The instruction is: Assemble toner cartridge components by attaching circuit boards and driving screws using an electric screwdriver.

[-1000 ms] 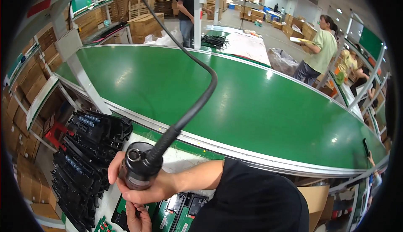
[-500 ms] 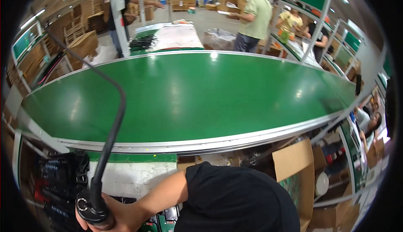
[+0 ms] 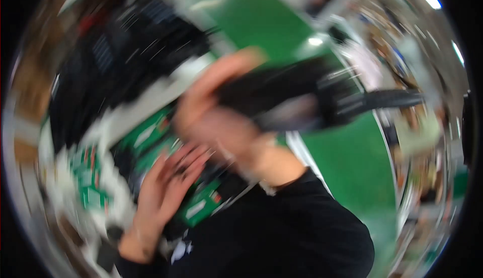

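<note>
Motion blur smears much of the view. My right hand (image 3: pixel 219 127) is wrapped round a black corded electric screwdriver (image 3: pixel 327 97), which lies crosswise with its ribbed cable end toward the right. The screwdriver's tip is hidden or lost in the blur. Below and left of it, my left hand (image 3: pixel 168 182) reaches over green circuit boards (image 3: pixel 146 132) with its fingers stretched out. Another board (image 3: pixel 201 207) shows beside that hand, near my black sleeve. Whether the left fingertips touch anything is too blurred to tell.
White foam packing (image 3: pixel 108 127) surrounds the boards, and more green boards (image 3: pixel 90 177) sit at its left. A heap of black parts (image 3: pixel 126 46) lies at the upper left. The green conveyor belt (image 3: pixel 347 157) runs along the right, with blurred people and shelves beyond.
The view has swung and tilted from the belt to the boards. The right hand's screwdriver has gone from upright to lying crosswise. My left hand has come into view.
</note>
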A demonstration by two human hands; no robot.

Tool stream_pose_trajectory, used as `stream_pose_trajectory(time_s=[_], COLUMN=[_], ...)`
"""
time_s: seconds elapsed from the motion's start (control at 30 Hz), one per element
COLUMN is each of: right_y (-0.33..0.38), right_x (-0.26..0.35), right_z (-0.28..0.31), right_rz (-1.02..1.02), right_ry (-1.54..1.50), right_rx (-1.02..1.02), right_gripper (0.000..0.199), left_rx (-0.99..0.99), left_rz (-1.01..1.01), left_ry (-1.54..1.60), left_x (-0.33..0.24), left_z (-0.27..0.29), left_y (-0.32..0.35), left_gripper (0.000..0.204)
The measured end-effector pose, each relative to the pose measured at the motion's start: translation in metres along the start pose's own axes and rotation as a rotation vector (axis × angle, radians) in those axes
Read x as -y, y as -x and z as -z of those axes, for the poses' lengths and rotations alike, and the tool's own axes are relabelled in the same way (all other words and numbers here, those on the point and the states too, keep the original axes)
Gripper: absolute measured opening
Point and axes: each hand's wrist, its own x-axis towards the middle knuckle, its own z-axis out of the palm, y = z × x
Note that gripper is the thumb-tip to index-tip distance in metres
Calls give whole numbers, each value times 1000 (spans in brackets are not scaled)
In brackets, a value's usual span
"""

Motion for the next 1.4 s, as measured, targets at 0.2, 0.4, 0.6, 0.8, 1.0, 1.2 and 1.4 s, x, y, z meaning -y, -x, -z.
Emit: stream_pose_trajectory(time_s=[0.2,0.4,0.6,0.8,1.0,1.2,1.4], right_y=[-79,-89,-97,-103,-106,-105,-95], right_x=[-60,-99,-109,-118,-120,-116,-102], right_z=[-1,-14,-16,-14,-18,-22,-31], right_rz=[249,127,74,70,38,-16,43], right_ry=[-60,139,142,57,130,316,77], right_rx=[55,31,39,95,167,249,244], right_gripper=[23,19,18,16,9,13,19], left_rx=[-243,-188,-290,-348,-296,-342,-291], left_rz=[-203,-314,-400,-390,-390,-403,-398], left_ry=[-193,-311,-256,-222,-153,-131,-42], left_x=[-33,-42,-47,-51,-51,-49,-48], left_z=[39,53,64,57,66,61,70], left_y=[20,34,31,31,32,30,32], left_gripper=[30,17,13,16,14,14,14])
